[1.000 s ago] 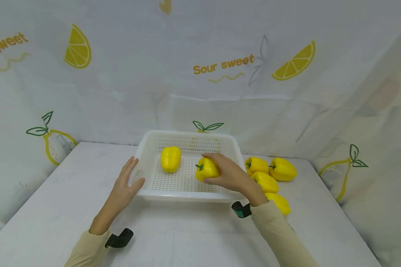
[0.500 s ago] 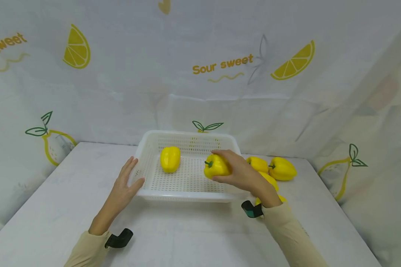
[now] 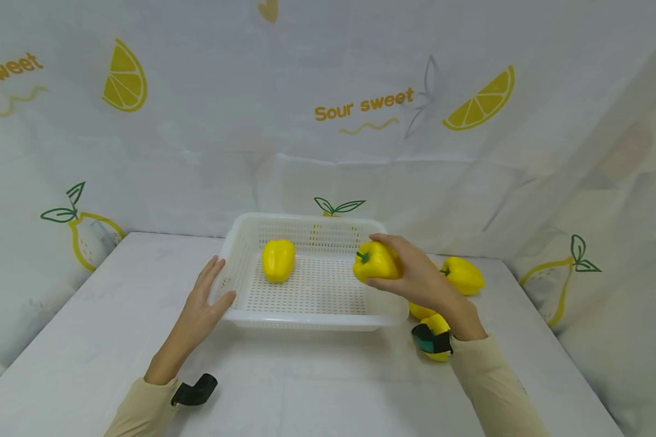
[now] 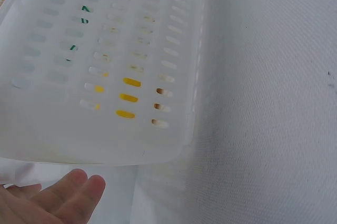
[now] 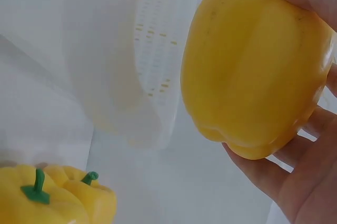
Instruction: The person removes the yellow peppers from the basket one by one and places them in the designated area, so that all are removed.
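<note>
A yellow bell pepper (image 3: 375, 262) with a green stem is gripped by my right hand (image 3: 423, 280), thumb on the near side and fingers round the far side. It hangs above the right rim of a white perforated plastic basket (image 3: 311, 319). Inside the basket, toward the left, lies another yellow bell pepper (image 3: 278, 261). My left hand (image 3: 201, 303) stays at the basket's left rim with fingers extended and thumb spread. In the right wrist view, the held pepper (image 5: 253, 71) fills much of the picture, its bottom end toward the camera.
Several more yellow bell peppers (image 3: 464, 276) lie on the white tabletop (image 3: 306, 382) to the basket's right, partly hidden behind my right hand and wrist. A white curtain (image 3: 208, 121) with lemon prints hangs behind the table.
My right hand has carried the bell pepper from over the basket's floor rightward and up to its right rim. The left hand stays at the left rim.
</note>
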A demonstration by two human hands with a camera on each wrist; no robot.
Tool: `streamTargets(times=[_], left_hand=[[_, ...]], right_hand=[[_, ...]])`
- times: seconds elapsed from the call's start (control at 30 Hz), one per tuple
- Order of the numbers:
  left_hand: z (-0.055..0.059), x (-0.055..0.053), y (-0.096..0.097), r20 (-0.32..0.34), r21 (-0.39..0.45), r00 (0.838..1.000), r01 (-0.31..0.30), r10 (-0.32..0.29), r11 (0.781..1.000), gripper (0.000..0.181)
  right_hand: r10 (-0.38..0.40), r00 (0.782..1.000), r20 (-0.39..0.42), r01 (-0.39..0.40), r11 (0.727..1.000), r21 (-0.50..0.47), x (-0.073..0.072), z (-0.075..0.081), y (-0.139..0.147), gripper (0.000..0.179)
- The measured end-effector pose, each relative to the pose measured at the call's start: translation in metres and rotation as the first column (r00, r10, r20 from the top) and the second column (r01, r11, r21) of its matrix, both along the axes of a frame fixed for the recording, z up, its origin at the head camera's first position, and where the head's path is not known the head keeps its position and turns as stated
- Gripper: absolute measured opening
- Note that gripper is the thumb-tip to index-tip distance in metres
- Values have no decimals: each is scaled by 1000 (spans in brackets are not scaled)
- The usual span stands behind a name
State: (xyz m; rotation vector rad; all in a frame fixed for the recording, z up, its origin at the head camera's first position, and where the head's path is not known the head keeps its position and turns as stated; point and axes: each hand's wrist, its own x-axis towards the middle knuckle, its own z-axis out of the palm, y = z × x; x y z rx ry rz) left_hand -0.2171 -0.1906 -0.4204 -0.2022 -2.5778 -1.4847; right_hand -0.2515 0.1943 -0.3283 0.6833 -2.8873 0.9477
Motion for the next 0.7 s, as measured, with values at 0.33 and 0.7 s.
streamTargets(times=[0.33, 0.7], left_hand=[[-1, -1, 0, 6, 8, 1000, 1, -1, 1000, 71], [-2, -1, 0, 1, 7, 1000, -1, 1, 1000, 71]], right_hand=[[-70, 997, 20, 70, 997, -15, 6, 3, 23, 83], [-124, 992, -38, 123, 992, -32, 15, -12, 45, 81]])
